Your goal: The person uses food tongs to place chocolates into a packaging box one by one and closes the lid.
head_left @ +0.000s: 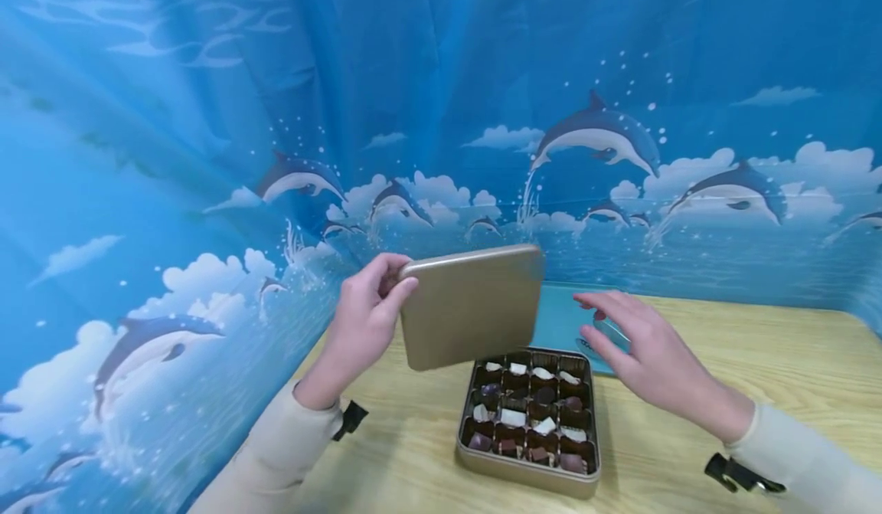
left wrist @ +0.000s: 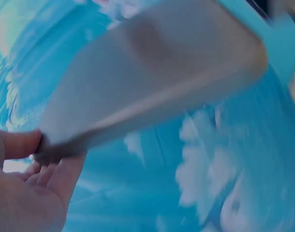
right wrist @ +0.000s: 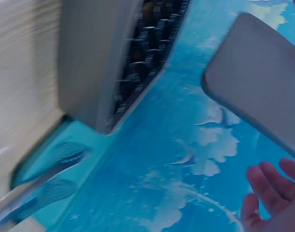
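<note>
My left hand grips a gold-coloured tin lid by its left corner, thumb on the near face and fingers behind. The lid is tilted up above the table, its lower edge overlapping the far rim of the tin in the head view. Below it stands the open rectangular tin, with rows of dark compartments holding white, brown and dark chocolates. My right hand hovers to the right of the tin, fingers loosely bent and apart, holding nothing. In the left wrist view the lid is blurred.
A teal board lies on the wooden table behind the tin. On it rests a metal utensil with a slotted head, partly behind my right hand in the head view. A blue dolphin-print curtain encloses the table at the back and left.
</note>
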Available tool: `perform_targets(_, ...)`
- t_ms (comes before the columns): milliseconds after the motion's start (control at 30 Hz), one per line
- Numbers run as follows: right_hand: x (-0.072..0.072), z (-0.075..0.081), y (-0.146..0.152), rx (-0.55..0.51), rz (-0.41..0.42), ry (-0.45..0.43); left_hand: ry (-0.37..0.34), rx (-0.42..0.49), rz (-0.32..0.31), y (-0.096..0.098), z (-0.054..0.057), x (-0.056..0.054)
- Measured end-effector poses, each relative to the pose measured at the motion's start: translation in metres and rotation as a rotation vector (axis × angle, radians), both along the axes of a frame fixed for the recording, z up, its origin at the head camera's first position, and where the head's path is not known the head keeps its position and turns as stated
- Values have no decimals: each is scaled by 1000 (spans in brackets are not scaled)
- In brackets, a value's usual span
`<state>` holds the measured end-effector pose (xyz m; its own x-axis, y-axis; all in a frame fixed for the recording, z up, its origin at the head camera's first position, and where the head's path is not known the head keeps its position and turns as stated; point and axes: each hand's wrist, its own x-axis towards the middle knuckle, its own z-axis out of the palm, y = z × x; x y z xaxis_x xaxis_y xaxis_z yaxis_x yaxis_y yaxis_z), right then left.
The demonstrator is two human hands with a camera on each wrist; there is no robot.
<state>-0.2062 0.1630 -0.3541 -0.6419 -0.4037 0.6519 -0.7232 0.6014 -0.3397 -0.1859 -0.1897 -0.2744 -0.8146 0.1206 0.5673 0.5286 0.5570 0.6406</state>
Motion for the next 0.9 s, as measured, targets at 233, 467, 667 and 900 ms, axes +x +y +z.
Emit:
perform_targets(233, 25, 22, -5, -175, 79, -166, -402, 203, -228, 21, -4, -8)
perform_targets(467, 27, 7, 1, -293, 82, -440, -622, 288, -279, 40, -36, -32)
perform_targets(667, 19, -26, 3, -316, 2, -680, -717, 246, -253, 50, -76, -53)
perform_targets(900, 6, -48, -1, -330, -64, -779, -689, 133, -212, 54, -101, -72)
